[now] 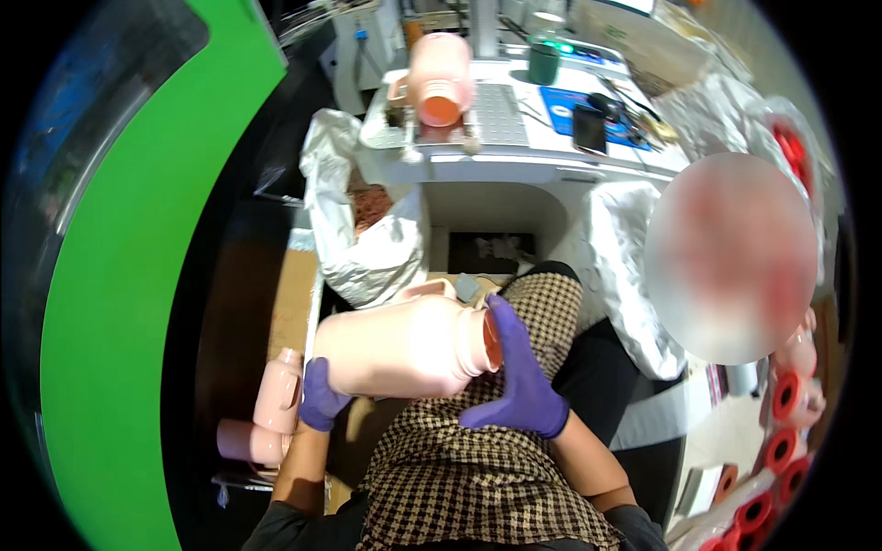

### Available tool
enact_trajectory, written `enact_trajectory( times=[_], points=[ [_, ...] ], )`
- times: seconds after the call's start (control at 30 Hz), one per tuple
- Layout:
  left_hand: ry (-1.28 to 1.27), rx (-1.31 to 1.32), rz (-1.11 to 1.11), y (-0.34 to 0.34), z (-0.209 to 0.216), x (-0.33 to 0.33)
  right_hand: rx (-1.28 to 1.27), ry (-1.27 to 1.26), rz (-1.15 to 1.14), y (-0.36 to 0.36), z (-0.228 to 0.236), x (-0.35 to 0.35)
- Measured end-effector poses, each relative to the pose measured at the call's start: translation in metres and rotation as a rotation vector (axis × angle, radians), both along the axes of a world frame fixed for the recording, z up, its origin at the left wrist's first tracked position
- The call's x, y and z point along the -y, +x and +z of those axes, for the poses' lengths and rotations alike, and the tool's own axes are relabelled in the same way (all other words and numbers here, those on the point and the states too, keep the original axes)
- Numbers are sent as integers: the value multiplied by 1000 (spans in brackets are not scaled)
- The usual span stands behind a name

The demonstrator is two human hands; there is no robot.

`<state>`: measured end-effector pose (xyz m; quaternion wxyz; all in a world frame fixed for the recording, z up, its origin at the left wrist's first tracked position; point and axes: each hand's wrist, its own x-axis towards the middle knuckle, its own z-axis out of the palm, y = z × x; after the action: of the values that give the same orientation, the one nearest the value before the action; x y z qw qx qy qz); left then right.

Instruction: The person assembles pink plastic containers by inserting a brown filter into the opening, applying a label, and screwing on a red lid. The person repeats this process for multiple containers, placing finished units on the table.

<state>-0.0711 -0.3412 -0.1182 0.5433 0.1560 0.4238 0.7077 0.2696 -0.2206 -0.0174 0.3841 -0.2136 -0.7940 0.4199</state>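
Note:
A large pale pink plastic bottle [395, 349] with a side handle lies sideways above my lap, its open neck toward the right. My left hand [322, 397], in a purple glove, grips the bottle at its base end; part of its fingers is hidden behind the bottle. My right hand [524, 381], also purple-gloved, is at the neck with its thumb and fingers spread apart; the fingertips are by the reddish mouth. Another pink bottle [441, 73] rests on its side on the machine's white table, its mouth facing me.
A white bag [367, 257] with reddish-brown scraps stands left of the knee opening, another white bag [620, 266] to its right. More pink bottles [278, 390] lie at lower left. Tools and a phone [589, 129] sit on the table. Several red-mouthed bottles [781, 450] line the right side.

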Motion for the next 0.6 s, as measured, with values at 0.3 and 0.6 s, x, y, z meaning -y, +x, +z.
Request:
enact_trajectory(
  times=[0.3,0.6],
  points=[
    [364,-1694,-204,86,91,-73,-123,-69,-284,26,-16,13],
    [586,-1781,-90,146,75,-100,351,269,-300,29,7,21]
  ],
)
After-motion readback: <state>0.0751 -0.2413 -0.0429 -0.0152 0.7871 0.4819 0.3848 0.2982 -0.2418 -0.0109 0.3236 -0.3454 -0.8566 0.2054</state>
